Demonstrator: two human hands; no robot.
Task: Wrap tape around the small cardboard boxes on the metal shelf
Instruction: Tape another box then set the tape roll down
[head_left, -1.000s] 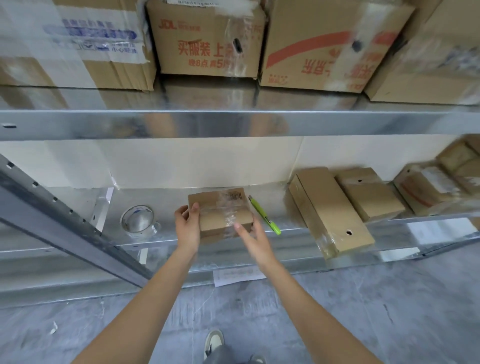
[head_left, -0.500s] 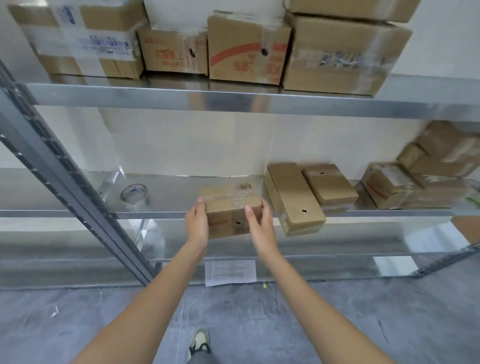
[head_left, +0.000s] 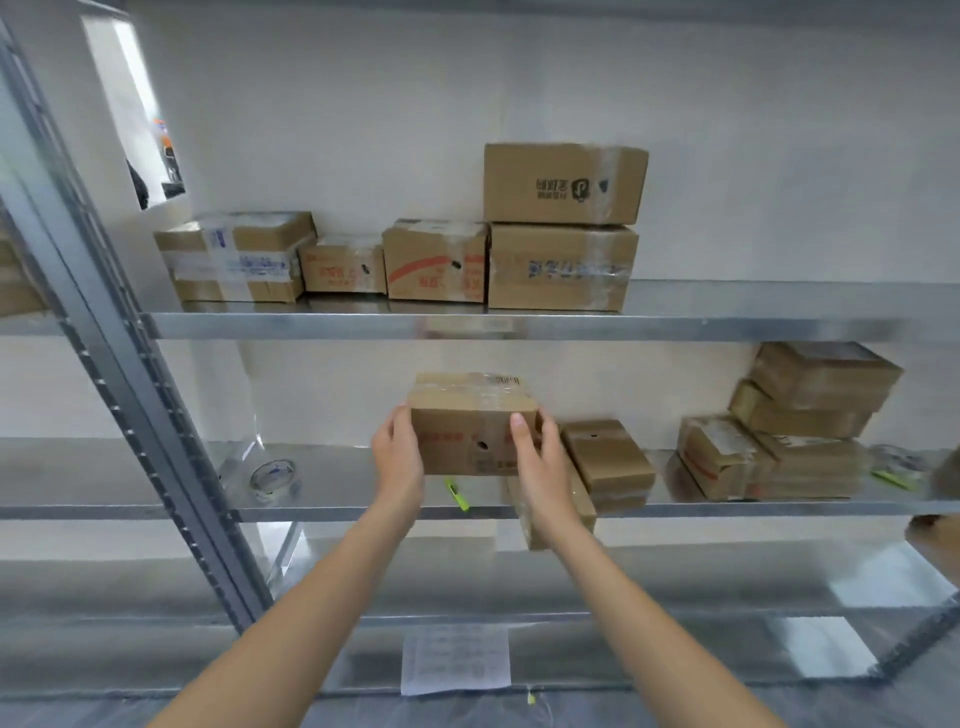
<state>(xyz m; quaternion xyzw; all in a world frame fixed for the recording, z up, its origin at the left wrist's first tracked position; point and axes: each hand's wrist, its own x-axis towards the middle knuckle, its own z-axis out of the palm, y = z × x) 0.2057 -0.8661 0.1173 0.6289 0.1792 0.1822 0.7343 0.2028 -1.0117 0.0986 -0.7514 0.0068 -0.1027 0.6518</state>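
Taped brown cardboard box (head_left: 470, 426) now lifted clear above the metal shelf (head_left: 156, 512).
Left hand (head_left: 397, 460) and right hand (head_left: 535, 462) clasp its ends; the tape roll (head_left: 272, 475), blurred, lies near the left edge.

I hold a taped box (head_left: 470, 431) above the middle shelf (head_left: 156, 512), left hand (head_left: 397, 457) and right hand (head_left: 540, 462) on its sides; tape roll (head_left: 272, 475) sits left, small boxes (head_left: 608, 460) right.

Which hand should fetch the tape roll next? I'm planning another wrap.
Probably the left hand: the clear tape roll lies on the metal shelf to its left, while the right hand would cross the brown cardboard box.
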